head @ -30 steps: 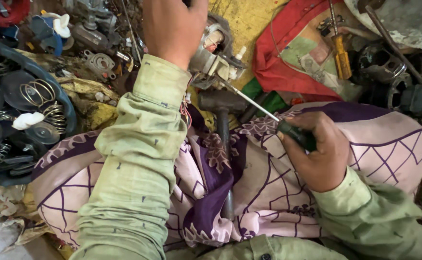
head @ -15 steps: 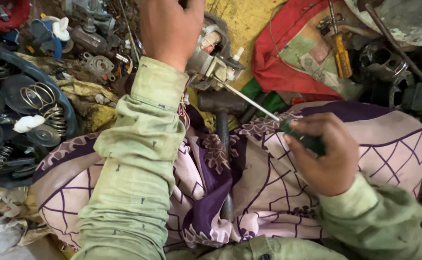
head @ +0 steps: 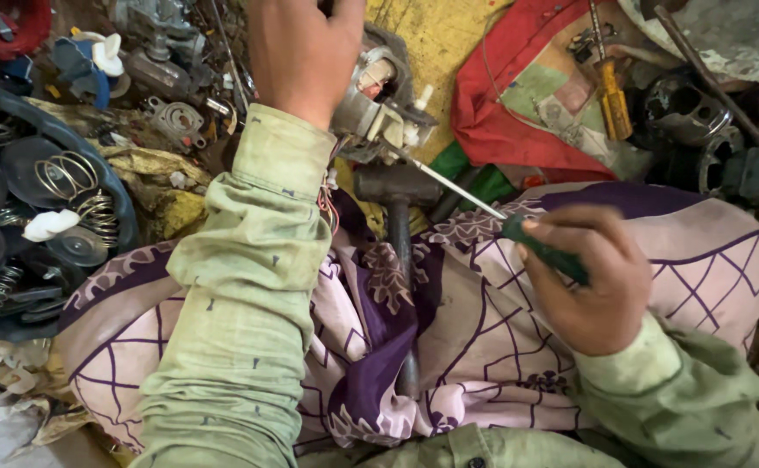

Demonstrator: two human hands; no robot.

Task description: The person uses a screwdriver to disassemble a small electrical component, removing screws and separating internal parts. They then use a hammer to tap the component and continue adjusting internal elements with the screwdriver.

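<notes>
one head camera, looking straight down

a single view from the person's head faces steeply down into the lap, close in. the left hand (head: 306, 52) enters toward 12 o'clock, cut by the top edge; the right hand (head: 583, 282) sits toward 3 o'clock. patterned cloth (head: 483, 347) fills the lower half, cluttered ground rings the upper edge. no second view shares it.

Floor: messy, full of old metal parts (head: 171, 117) and springs (head: 63, 173).
Cloths: a red one (head: 501, 121) and a yellow one (head: 440, 43).
Light: soft daylight.
</notes>
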